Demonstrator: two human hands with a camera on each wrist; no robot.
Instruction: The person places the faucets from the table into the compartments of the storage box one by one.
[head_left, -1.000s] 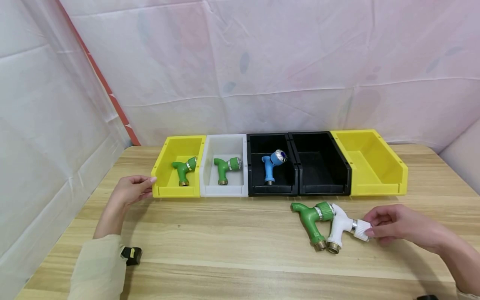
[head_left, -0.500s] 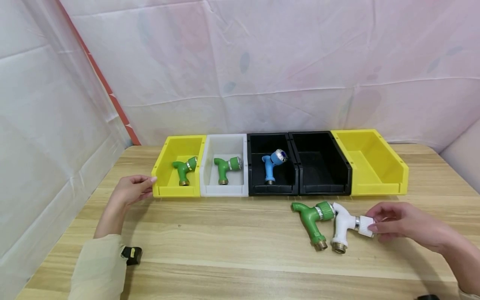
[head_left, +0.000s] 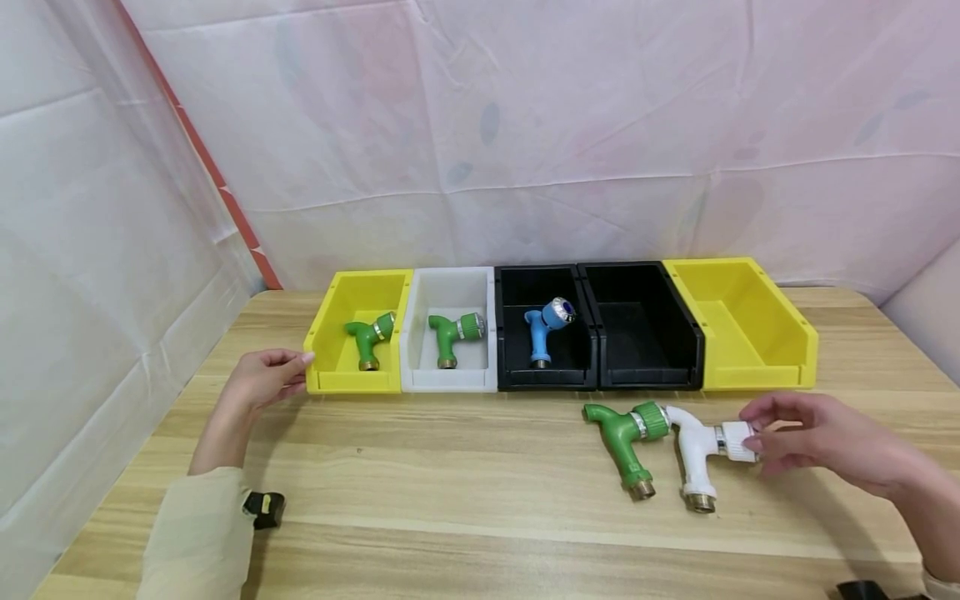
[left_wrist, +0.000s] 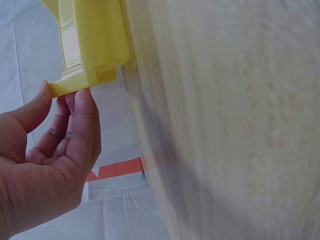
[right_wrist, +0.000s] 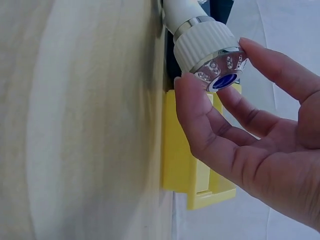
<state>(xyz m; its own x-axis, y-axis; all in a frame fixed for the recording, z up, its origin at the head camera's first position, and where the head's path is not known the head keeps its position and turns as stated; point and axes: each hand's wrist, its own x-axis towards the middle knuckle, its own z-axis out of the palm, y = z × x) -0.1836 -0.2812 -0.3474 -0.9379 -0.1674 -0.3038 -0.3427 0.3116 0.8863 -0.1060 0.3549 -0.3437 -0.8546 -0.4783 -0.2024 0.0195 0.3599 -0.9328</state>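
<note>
My left hand pinches the front left corner of the leftmost yellow bin. In the left wrist view, thumb and fingers lie on either side of that bin's rim. With thumb and fingertips, my right hand grips the ribbed knob of a white tap. The right wrist view shows the knob's chrome end with a blue centre between the fingertips. A green tap lies on the table just left of the white one, its knob right at the white spout.
Green taps lie in the left yellow bin and the white bin. One black bin contains a blue tap. Beside it stand another black bin and a yellow bin. White sheeting hangs behind the wooden table.
My right hand has shifted to the right, drawing the white tap away from the green tap's body and turning it a little more upright. The left hand stays on the yellow bin.
</note>
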